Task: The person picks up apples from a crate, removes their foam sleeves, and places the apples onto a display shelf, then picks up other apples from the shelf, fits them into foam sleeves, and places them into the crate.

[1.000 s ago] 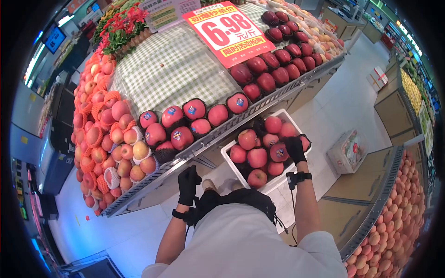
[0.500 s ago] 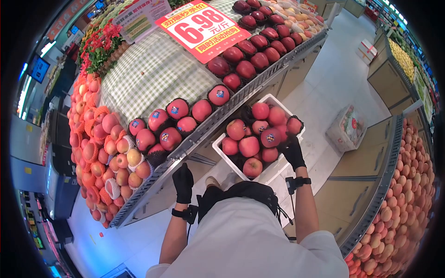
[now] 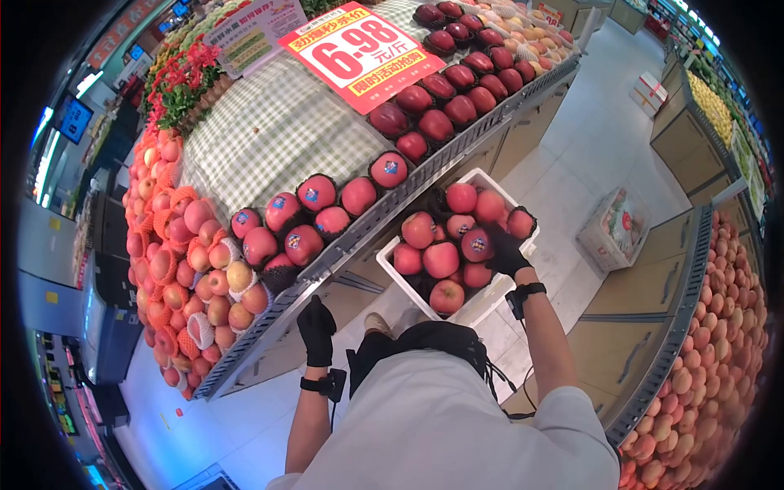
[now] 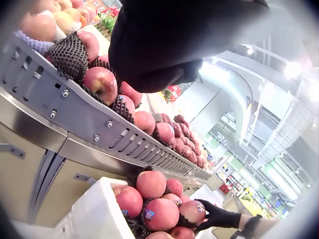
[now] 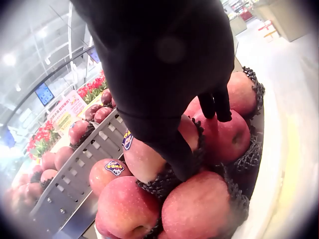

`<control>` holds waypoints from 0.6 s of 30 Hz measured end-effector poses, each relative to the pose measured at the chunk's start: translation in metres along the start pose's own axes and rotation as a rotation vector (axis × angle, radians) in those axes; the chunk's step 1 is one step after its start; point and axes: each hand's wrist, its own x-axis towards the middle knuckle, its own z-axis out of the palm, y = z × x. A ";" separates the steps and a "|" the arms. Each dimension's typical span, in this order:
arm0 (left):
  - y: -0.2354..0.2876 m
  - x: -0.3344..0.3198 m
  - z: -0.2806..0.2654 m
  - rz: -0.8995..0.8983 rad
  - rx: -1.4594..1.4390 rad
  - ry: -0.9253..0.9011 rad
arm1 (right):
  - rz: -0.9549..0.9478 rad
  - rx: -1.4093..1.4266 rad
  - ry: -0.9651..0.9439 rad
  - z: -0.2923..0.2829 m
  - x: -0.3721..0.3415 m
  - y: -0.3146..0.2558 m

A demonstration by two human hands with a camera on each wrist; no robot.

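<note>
My black-gloved left hand [image 3: 317, 330] hangs beside the stand's front rail with nothing in it, fingers loosely curled; it fills the top of the left wrist view [image 4: 159, 45]. A white foam crate [image 3: 406, 291] of red apples sits below the stand. Over its right side my gloved right hand [image 3: 508, 253] reaches down to a stickered apple [image 3: 476, 244]. In the right wrist view the hand [image 5: 169, 74] has its thumb on that apple [image 5: 144, 162], which sits in a black net sleeve, and its other fingers beyond it, partly hidden.
Apples in black nets [image 3: 304, 245] line the stand's front edge beside a checked cloth [image 3: 269, 122] and a red price sign [image 3: 359, 57]. Netted fruit [image 3: 167, 269] is heaped at left, peach-coloured fruit [image 3: 694, 359] at right. Another white crate [image 3: 614, 229] stands on the floor.
The head view has shifted. My right hand has moved from the crate's right edge, where an apple now lies, inward to the stickered apple. My left hand stays beside the rail.
</note>
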 end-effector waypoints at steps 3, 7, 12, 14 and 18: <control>0.000 -0.004 -0.003 0.010 -0.011 -0.021 | -0.045 0.000 0.035 0.002 0.003 0.001; 0.002 -0.005 -0.002 0.006 -0.028 -0.033 | -0.042 0.001 0.058 0.000 0.008 -0.007; 0.007 -0.002 0.002 0.017 -0.021 -0.033 | -0.039 -0.082 0.062 -0.012 0.009 -0.025; 0.010 0.000 0.004 0.038 -0.013 -0.040 | -0.078 -0.068 0.064 -0.018 0.008 -0.033; 0.020 0.002 0.011 0.028 -0.044 -0.061 | -0.043 0.102 0.071 -0.038 0.008 -0.052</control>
